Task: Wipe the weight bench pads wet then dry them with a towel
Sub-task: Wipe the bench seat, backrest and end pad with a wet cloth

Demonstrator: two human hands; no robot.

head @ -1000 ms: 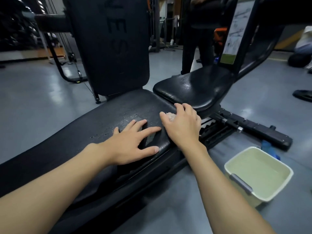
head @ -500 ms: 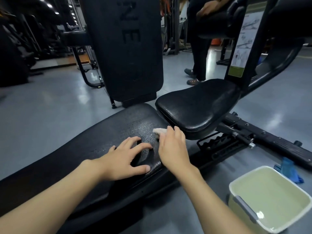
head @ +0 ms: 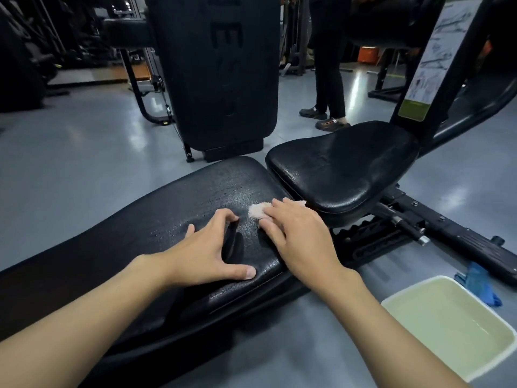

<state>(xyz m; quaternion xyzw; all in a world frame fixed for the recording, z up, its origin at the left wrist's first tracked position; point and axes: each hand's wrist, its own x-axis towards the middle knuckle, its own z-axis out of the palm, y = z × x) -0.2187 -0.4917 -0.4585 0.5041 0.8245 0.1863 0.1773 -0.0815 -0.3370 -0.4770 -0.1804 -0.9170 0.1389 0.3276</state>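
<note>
The right grip (head: pixel 296 233), fingers flat and straight, presses a small pink cloth (head: pixel 257 210) on the wet end of the long pad (head: pixel 167 208), just beside the seat pad (head: pixel 344 166), while the left grip (head: pixel 207 256) rests on the long pad, fingers spread, holding nothing.

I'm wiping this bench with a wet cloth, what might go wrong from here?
The left hand leans on the wet, long black textured back pad and may slip. The cream plastic bucket of water stands on the floor beside the pad; a knock might spill it. The pale pink cloth could catch between the pads.
</note>
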